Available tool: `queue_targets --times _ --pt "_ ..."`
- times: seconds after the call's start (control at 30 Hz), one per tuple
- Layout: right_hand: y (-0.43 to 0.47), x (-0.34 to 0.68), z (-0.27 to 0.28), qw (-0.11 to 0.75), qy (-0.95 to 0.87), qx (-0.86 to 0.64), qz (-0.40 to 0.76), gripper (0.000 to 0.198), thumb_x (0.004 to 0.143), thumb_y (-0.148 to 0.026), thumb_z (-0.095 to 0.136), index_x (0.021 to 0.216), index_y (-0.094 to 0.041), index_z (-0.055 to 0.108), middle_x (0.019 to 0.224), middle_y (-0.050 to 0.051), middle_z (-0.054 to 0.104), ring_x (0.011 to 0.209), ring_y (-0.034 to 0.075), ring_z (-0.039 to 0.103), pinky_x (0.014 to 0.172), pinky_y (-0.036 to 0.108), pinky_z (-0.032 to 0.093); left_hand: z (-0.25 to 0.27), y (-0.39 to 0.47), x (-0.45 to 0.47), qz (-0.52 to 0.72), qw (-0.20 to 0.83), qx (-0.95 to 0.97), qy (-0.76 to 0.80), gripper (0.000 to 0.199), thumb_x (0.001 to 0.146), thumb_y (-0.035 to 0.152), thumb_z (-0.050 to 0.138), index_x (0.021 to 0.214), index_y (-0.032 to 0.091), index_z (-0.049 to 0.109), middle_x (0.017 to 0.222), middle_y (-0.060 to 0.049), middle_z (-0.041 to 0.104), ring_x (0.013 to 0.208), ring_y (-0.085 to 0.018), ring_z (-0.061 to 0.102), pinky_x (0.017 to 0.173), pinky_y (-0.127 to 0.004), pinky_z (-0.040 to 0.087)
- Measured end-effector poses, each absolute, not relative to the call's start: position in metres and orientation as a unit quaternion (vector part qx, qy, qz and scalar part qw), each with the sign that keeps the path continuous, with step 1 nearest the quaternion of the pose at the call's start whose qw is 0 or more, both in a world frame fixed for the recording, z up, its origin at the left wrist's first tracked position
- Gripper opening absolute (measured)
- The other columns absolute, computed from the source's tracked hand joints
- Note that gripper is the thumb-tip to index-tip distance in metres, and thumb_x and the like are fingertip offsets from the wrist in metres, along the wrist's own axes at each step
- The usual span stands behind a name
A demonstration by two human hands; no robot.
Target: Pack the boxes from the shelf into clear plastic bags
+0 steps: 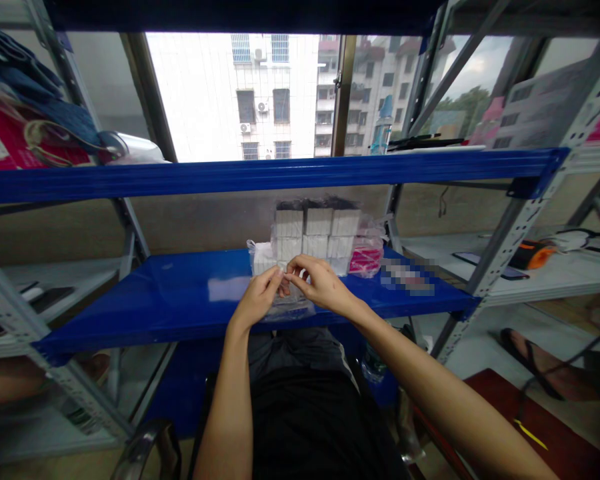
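My left hand (261, 295) and my right hand (325, 285) meet over the front part of a blue shelf (180, 287). Thumb and fingers of each are pinched together, fingertips nearly touching. Whatever lies between them is too small to make out. Just below the hands, clear plastic film (289, 311) lies on the shelf's front edge. Behind them stand stacked white blocks or small boxes (319, 223) in clear plastic wrapping. To their right sits a clear bag with bright pink contents (365, 260).
An upper blue beam (280, 175) crosses above the hands. Grey metal posts (510, 240) frame the shelf. A phone (490, 265) and an orange-and-black object (533, 255) lie on the right-hand shelf. A bottle (373, 363) stands beneath. Another person's foot (545, 367) shows lower right.
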State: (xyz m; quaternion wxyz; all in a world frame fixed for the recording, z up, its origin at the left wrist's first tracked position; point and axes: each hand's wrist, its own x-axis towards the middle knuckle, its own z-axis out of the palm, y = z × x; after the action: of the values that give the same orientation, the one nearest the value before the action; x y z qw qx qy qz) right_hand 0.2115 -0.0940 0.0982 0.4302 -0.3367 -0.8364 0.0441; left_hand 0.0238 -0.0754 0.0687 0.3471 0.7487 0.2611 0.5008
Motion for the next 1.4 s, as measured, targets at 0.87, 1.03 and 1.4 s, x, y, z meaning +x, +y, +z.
queue_targets --times 0.87,1.03,1.4 --pt "-0.075 0.206 0.063 0.47 -0.79 -0.391 -0.038 0.02 0.083 -0.017 0.07 0.101 -0.021 0.063 0.11 0.009 0.073 0.104 0.027 0.067 0.094 0.041 0.049 0.062 -0.069 0.017 0.537 0.318 0.737 0.26 0.027 0.08 0.019 0.074 0.107 0.019 0.07 0.113 -0.009 0.075 0.099 -0.022 0.075 0.093 -0.032 0.055" --pt "-0.075 0.209 0.068 0.424 -0.847 -0.316 0.058 0.047 0.085 -0.012 0.061 0.13 -0.021 0.061 0.127 0.01 0.071 0.118 0.025 0.066 0.104 0.04 0.048 0.06 -0.068 0.024 0.559 0.195 0.753 0.289 0.026 0.079 0.005 0.062 0.096 0.02 0.073 0.1 -0.005 0.077 0.095 -0.02 0.073 0.095 -0.033 0.054" --pt "-0.056 0.203 0.065 0.556 -0.679 -0.337 0.341 0.036 0.076 -0.051 0.08 0.091 -0.019 0.076 0.088 0.007 0.077 0.083 0.022 0.072 0.081 0.035 0.056 0.052 -0.058 0.025 0.638 0.036 0.726 0.252 0.008 0.083 0.013 0.073 0.079 0.021 0.073 0.098 -0.006 0.074 0.096 -0.02 0.071 0.092 -0.036 0.056"
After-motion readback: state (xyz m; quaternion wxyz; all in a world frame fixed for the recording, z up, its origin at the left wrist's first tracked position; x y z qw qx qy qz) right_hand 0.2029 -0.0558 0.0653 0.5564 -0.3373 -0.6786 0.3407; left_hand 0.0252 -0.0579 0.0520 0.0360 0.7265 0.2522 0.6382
